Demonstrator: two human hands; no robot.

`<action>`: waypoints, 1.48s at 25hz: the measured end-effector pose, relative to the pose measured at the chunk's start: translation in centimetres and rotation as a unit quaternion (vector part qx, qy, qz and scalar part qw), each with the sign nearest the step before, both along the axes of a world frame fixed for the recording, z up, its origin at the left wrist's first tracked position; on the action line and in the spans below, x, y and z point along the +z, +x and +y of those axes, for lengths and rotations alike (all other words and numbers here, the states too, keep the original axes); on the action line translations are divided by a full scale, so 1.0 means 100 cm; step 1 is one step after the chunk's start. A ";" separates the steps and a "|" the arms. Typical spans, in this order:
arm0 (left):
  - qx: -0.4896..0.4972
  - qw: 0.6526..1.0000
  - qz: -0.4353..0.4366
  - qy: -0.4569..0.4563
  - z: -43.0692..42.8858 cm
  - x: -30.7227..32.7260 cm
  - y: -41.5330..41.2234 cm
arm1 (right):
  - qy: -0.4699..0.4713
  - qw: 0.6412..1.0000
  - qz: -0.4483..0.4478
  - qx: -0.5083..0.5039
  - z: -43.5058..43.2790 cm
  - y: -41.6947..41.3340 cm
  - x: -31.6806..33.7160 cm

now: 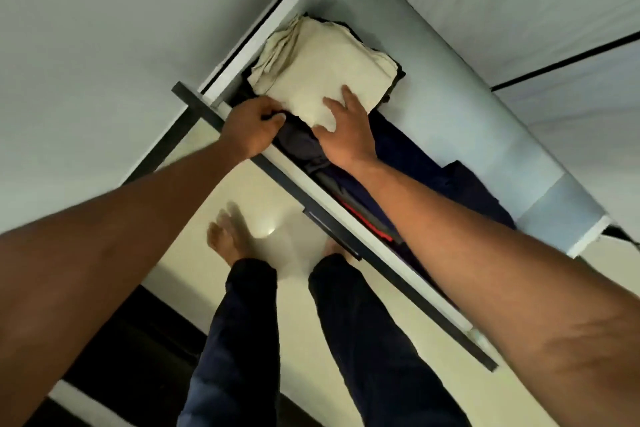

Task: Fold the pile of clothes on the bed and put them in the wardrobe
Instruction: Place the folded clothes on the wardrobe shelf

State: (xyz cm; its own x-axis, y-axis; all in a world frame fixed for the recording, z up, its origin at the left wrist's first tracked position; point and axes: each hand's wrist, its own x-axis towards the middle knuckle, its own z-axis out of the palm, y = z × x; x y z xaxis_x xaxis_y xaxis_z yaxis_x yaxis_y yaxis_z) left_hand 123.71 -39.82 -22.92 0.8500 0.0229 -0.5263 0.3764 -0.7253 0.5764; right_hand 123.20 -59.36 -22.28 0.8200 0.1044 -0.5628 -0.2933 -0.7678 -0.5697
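Right hand (346,130) lay flat-fingered on the folded cream garment (322,66), already in the wardrobe (450,121); left hand (252,130) gripped dark clothes (300,146) beneath. The remaining pile was out of view.

My kit, top down: left forearm (121,218) and right forearm (485,253) bare right out to the frame edge. left hand (252,128) and right hand (346,135) bare too. Trousers (242,340) dark navy, full length, faintly ribbed fabric, cuffs snug at the ankles. Left foot (225,236) bare. Right foot (337,250) mostly hidden, the visible part bare.
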 end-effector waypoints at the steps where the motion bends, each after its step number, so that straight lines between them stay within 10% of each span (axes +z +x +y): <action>1: 0.027 1.000 0.006 0.002 0.001 0.011 -0.021 | 0.019 0.999 0.024 0.012 -0.009 -0.004 0.010; 6: 0.153 0.988 0.024 -0.022 0.011 0.075 -0.149 | 0.033 0.988 0.152 0.020 -0.036 -0.061 0.062; 19: 0.383 0.923 -0.020 0.001 0.038 0.204 -0.581 | 0.059 0.962 0.148 0.220 0.074 -0.356 0.152; 32: 0.737 0.673 0.055 0.016 0.074 0.192 -0.772 | 0.089 0.834 0.135 0.527 0.246 -0.522 0.188; 37: 0.792 0.608 -0.027 0.051 0.169 0.167 -0.766 | 0.144 0.869 0.101 0.463 0.325 -0.528 0.173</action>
